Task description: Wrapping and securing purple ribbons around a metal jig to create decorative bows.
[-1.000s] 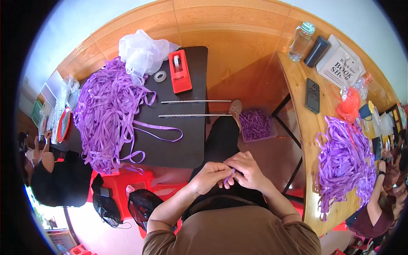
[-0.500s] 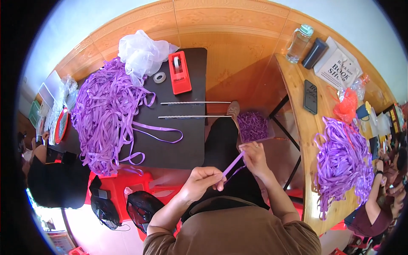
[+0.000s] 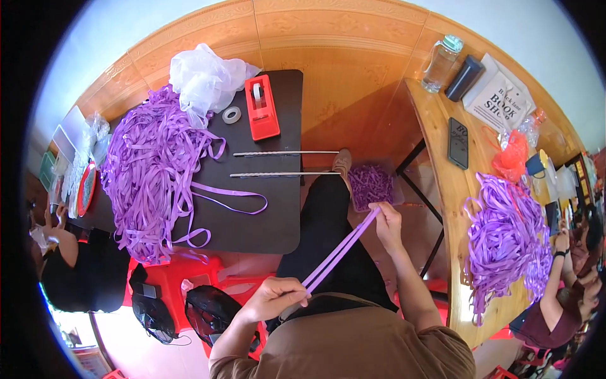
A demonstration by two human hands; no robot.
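Nearest to us, the left hand (image 3: 273, 299) is closed, fingers pinched on one end of a doubled purple ribbon strip (image 3: 341, 249), held close to the body above the brown shirt. The strip runs taut and slanting up to the right hand (image 3: 386, 222), which is likewise closed on its other end, arm stretched forward beside the black-trousered leg. The two hands are well apart, with the strip spanning the gap between them.

Just beyond the right hand we see a small tray of cut purple pieces (image 3: 371, 185) on the floor near the shoe. Farther on stands the dark table (image 3: 265, 221), bearing two thin metal rods (image 3: 284, 163) lying parallel, a large heap of purple ribbon (image 3: 148, 174) at its left, a red tape dispenser (image 3: 261, 107), a tape roll (image 3: 231, 114) and a crumpled clear plastic bag (image 3: 205, 79). At right, a wooden bench (image 3: 442, 126) carries a second ribbon heap (image 3: 505, 230), a phone (image 3: 457, 143) and a bottle (image 3: 440, 55).
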